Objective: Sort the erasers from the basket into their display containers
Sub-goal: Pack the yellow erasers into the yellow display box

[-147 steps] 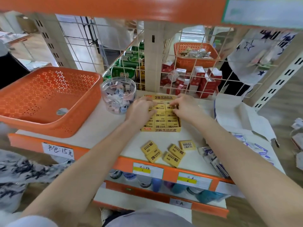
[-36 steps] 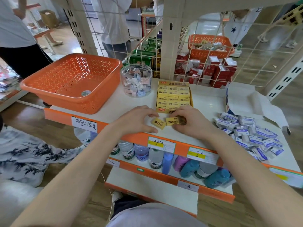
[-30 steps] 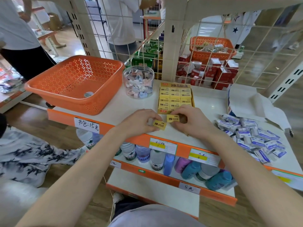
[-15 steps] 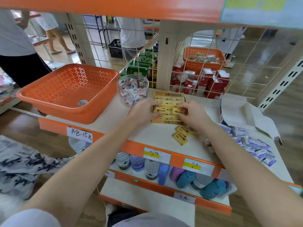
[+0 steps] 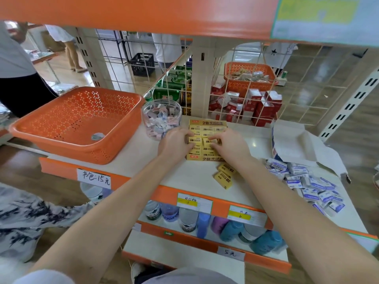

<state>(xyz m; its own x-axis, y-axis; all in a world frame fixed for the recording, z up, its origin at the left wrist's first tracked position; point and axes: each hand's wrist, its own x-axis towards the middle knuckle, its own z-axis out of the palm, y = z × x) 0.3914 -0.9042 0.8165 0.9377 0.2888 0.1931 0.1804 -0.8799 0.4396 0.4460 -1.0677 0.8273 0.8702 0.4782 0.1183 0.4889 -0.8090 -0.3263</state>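
Two arms outstretched, left hand (image 5: 175, 143) gripping yellow box (image 5: 207, 122), right hand (image 5: 231, 146) touching erasers (image 5: 197, 129)

Carrier: white shelf (image 5: 143, 160) of a store rack, level, with an orange front edge (image 5: 164, 192).
Front edge: paper price labels (image 5: 193, 201) stuck along it, the leftmost handwritten.
Far left: orange perforated basket (image 5: 71, 150), overhanging the left end of the shelf.
Left of centre: clear round jar (image 5: 162, 119), lidless, filled with small pastel pieces, just beside the basket.
Centre: yellow display box (image 5: 207, 123), open-topped, rows of yellow 2B erasers inside, just right of the jar.
Centre front: two loose yellow erasers (image 5: 223, 180), lying flat, touching each other, between box and front edge.
Right rear: open white carton (image 5: 291, 140), blue side panel, flaps spread.
Right front: loose pile of blue-and-white packets (image 5: 307, 181), directly in front of the carton.
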